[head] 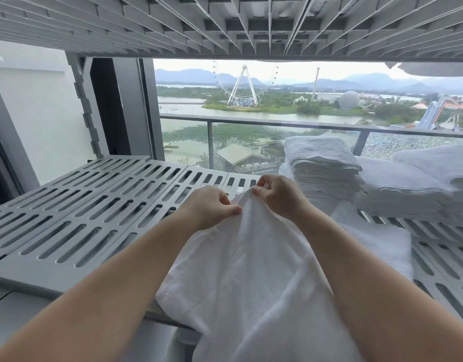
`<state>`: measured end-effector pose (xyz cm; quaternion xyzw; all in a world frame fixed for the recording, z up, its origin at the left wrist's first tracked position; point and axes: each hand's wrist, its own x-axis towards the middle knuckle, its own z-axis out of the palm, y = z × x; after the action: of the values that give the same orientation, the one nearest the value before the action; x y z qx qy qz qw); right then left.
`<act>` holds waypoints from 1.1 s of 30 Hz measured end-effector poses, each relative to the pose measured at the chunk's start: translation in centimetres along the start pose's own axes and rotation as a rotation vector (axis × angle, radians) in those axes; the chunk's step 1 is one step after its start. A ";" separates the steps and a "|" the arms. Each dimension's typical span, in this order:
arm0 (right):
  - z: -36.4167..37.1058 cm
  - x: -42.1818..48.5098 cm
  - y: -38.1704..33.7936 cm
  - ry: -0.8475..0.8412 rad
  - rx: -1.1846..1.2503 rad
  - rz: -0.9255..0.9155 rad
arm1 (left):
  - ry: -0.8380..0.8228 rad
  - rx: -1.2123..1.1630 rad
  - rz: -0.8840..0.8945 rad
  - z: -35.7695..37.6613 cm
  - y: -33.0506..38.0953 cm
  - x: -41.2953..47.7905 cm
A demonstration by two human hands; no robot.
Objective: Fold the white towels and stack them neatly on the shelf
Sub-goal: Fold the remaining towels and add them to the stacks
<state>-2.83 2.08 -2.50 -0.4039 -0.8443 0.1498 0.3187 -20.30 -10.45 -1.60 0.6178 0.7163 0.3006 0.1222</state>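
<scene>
The lower end of a white towel (251, 278) is cut off by the frame's bottom edge. Its top edge is pinched by the left hand (212, 206) and right hand (278, 195), fingers closed on the cloth, above a slatted grey shelf (94, 212) beside folded towels (327, 173).

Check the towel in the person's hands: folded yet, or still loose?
Still loose. The towel hangs in uneven drapes from one bunched edge that the left hand and right hand pinch close together; no flat fold shows.
</scene>
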 end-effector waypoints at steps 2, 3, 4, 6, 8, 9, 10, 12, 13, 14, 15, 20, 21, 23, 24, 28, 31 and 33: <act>0.0 0.1 0.1 0.004 0.009 0.008 | -0.080 -0.087 -0.031 -0.1 0.0 0.0; 0.0 0.2 0.1 0.007 0.012 0.010 | -0.116 -0.137 -0.043 -0.2 0.1 0.0; 0.0 0.1 0.1 0.010 0.012 0.012 | -0.140 -0.184 -0.048 -0.3 0.1 0.1; -0.3 0.1 0.1 0.015 0.012 0.016 | -0.132 -0.237 -0.052 -0.6 0.2 0.3; -0.9 0.2 -0.1 0.017 0.006 0.013 | -0.078 -0.193 -0.043 -1.2 0.1 0.8; -1.4 0.4 -0.3 0.020 -0.003 0.004 | -0.041 -0.126 -0.026 -1.6 0.0 1.1; -1.9 0.7 -0.6 0.028 -0.011 -0.009 | -0.005 -0.048 -0.007 -1.9 -0.1 1.5; -2.8 1.2 -1.1 0.052 -0.027 -0.028 | 0.057 0.013 0.014 -2.4 -0.1 1.9; -3.0 1.3 -1.3 0.061 -0.039 -0.028 | 0.062 -0.006 0.015 -2.4 -0.2 1.9; -3.0 1.4 -1.4 0.066 -0.054 -0.019 | 0.046 -0.043 0.016 -2.3 -0.4 1.9; -2.7 1.3 -1.3 0.069 -0.067 -0.003 | 0.012 -0.097 0.017 -2.1 -0.6 1.8; -1.4 0.9 -0.6 0.099 -0.077 0.068 | -0.142 -0.191 0.000 -2.7 -2.1 0.8; -1.3 0.9 -0.6 0.101 -0.078 0.073 | -0.130 -0.171 -0.004 -3.1 -2.4 0.8; -1.0 1.0 -0.7 0.098 -0.088 0.078 | -0.100 -0.178 -0.006 -3.7 -3.0 0.8; -0.8 1.1 -0.9 0.094 -0.096 0.084 | -0.099 -0.187 -0.009 -3.8 -3.1 0.9; 0.4 1.2 -1.2 0.098 -0.139 0.118 | -0.111 -0.052 -0.023 -3.7 -3.1 1.3; 1.2 0.8 -0.9 0.144 -0.171 0.121 | -0.108 0.014 -0.029 -3.4 -4.0 1.2; 1.7 0.6 -0.6 0.176 -0.177 0.121 | -0.144 -0.016 -0.045 -3.6 -4.7 0.8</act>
<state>-4.57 2.17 -3.17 -0.4921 -0.7972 0.0577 0.3450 -26.18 -10.95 -1.35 0.6206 0.7168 0.2584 0.1852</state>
